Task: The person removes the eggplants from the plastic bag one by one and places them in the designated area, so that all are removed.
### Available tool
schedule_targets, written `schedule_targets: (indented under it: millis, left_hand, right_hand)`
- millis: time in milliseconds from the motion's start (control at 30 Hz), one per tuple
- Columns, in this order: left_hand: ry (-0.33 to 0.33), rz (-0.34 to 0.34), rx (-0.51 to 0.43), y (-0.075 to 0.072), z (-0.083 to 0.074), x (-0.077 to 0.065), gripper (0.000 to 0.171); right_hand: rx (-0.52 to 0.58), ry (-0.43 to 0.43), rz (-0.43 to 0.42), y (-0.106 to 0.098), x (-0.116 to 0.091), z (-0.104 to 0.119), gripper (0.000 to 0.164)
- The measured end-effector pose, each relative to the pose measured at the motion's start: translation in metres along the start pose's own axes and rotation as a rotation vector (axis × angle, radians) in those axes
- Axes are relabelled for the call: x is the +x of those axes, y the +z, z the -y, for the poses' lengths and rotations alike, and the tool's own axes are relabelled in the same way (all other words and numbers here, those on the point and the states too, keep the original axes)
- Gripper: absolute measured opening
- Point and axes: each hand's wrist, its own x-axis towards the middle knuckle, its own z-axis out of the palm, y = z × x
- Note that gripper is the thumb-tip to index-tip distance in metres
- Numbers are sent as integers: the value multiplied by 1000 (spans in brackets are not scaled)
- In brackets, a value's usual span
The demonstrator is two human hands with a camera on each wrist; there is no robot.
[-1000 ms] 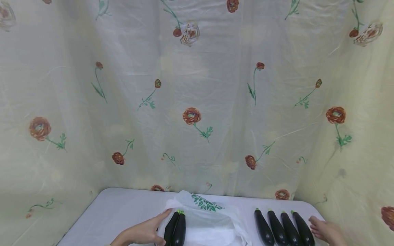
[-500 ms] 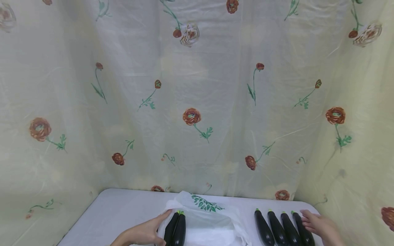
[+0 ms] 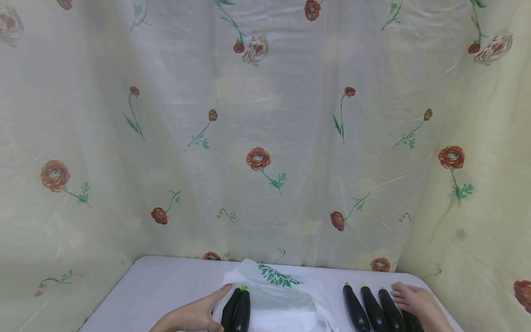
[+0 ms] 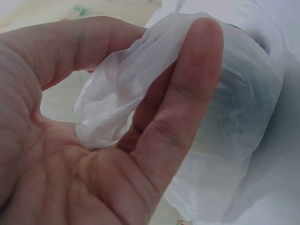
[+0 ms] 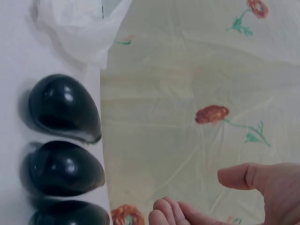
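Along the near side of the tabletop (image 3: 174,283), the left hand (image 3: 197,313) is grasping the white plastic bag (image 3: 309,299) — thin film is bunching between its thumb and fingers in the left wrist view. Right beside that hand, two dark eggplants (image 3: 242,311) are lying side by side in the bag, their green stem ends pointing away from the person. Over to the right, the right hand (image 3: 416,302) is covering part of the outermost eggplant (image 3: 412,322); its grip is looking released, thumb and fingers spreading apart, though whether they are touching the eggplant I cannot tell. To its left, three more eggplants (image 3: 374,306) are lying in a slanting row, apart from the bag. Farther back, the bag's far flap is showing a green leaf print (image 3: 275,275). Beyond the tabletop, a pale flowered cloth (image 3: 303,198) is hanging — behind and at both sides.
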Motion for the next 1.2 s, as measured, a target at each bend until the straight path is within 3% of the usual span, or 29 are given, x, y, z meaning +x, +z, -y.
schedule_targets:
  millis: [467, 933, 1200]
  left_hand:
    - [-34, -14, 6, 1, -1, -1, 98]
    - [-32, -19, 17, 0, -3, -3, 99]
    - [-40, -24, 7, -1, -3, -2, 99]
  right_hand:
    - [-12, -56, 11, 43, -17, 19, 50]
    - [-23, -21, 55, 79, -26, 35, 49]
    - [-41, 40, 91, 103, -32, 42, 52]
